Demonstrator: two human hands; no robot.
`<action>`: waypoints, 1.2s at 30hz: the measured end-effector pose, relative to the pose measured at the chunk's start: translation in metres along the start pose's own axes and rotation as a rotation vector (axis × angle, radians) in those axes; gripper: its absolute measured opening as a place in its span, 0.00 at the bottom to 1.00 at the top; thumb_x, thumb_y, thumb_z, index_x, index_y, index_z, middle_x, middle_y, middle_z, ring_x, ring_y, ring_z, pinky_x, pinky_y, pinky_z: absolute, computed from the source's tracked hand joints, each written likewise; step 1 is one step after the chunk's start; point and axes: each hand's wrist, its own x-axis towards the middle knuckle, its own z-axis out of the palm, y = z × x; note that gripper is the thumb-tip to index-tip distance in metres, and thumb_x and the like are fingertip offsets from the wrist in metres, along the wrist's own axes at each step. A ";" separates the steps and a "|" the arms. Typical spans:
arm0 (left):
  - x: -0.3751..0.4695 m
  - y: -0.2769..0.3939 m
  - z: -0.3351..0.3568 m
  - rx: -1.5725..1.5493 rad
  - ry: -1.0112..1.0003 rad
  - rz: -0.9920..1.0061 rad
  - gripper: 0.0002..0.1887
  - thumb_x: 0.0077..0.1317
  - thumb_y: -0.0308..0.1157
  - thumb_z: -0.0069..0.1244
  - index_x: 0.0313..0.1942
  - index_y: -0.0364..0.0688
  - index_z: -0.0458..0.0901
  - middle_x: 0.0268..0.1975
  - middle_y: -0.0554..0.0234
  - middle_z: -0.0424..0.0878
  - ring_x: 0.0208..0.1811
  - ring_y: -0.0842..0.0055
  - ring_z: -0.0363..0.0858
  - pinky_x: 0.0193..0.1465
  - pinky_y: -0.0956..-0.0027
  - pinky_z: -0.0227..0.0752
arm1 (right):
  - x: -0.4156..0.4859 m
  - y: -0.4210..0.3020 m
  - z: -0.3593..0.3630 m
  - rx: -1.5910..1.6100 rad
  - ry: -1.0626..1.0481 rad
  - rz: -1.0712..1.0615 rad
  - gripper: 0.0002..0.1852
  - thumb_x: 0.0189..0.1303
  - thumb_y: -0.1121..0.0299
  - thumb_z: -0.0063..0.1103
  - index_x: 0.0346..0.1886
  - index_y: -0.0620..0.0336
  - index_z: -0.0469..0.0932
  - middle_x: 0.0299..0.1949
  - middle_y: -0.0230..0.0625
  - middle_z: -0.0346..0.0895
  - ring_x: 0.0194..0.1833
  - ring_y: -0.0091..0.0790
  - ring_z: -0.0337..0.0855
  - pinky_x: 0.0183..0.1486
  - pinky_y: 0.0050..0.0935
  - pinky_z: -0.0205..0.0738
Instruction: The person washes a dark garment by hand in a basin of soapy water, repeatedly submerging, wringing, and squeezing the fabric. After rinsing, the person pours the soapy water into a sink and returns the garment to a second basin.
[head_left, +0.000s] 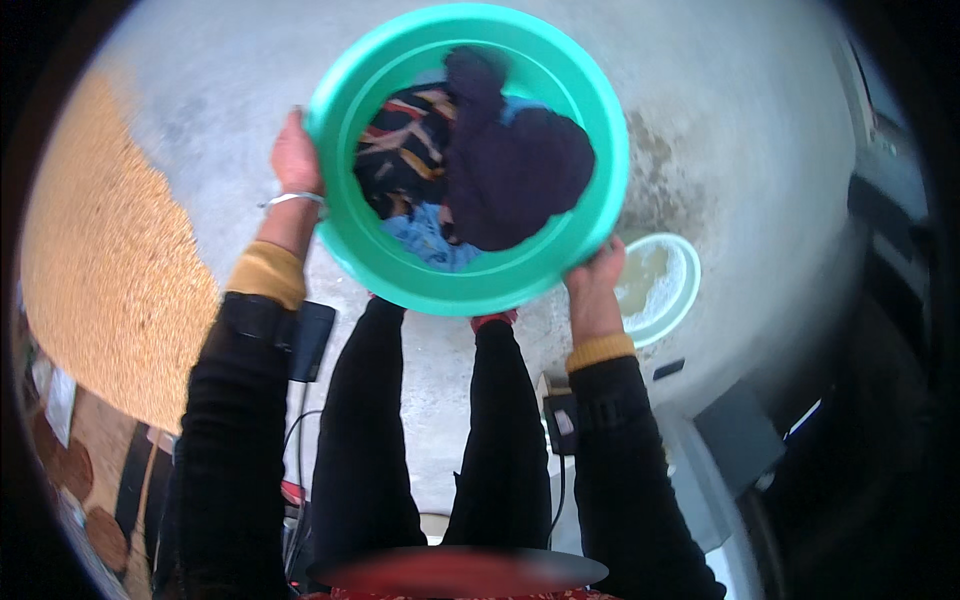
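A large green plastic basin (600, 217) is held up in front of my legs, between both hands. My left hand (296, 154) grips its left rim from outside, and a pale bracelet circles that wrist. At the lower right rim, my right hand (598, 274) has hold of the basin, with part of the fingers hidden beneath it. Inside lie a dark purple garment (517, 176) on the right, a black patterned cloth (409, 142) with red and yellow stripes on the left, and a light blue cloth (431, 240) at the bottom.
A second, smaller basin (694, 289) with cloudy, sudsy water stands on the concrete floor (225, 67) beyond my right hand. Wet stains mark the floor near it. A broad heap of yellow grain (120, 262) covers the left side. Dark boxy objects and a grey box (739, 439) lie lower right.
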 end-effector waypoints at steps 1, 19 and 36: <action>0.009 -0.006 0.008 -0.009 -0.014 -0.030 0.31 0.67 0.54 0.44 0.46 0.28 0.81 0.43 0.48 0.84 0.45 0.66 0.79 0.53 0.62 0.70 | 0.012 0.007 -0.003 0.004 -0.002 -0.017 0.24 0.67 0.55 0.37 0.54 0.63 0.74 0.53 0.47 0.77 0.52 0.49 0.77 0.58 0.50 0.71; 0.026 -0.030 -0.004 0.449 -0.389 0.124 0.35 0.62 0.45 0.55 0.64 0.33 0.68 0.61 0.44 0.77 0.63 0.61 0.74 0.66 0.63 0.65 | 0.017 0.065 -0.117 -0.454 0.121 -0.137 0.35 0.65 0.47 0.54 0.71 0.50 0.57 0.66 0.35 0.65 0.59 0.39 0.72 0.60 0.40 0.64; -0.250 0.178 0.088 0.391 -1.235 0.393 0.15 0.68 0.38 0.49 0.51 0.41 0.77 0.43 0.68 0.80 0.42 0.80 0.80 0.45 0.73 0.75 | -0.229 0.069 -0.403 -0.011 0.484 0.128 0.15 0.65 0.61 0.56 0.52 0.55 0.75 0.40 0.33 0.80 0.42 0.29 0.82 0.43 0.28 0.75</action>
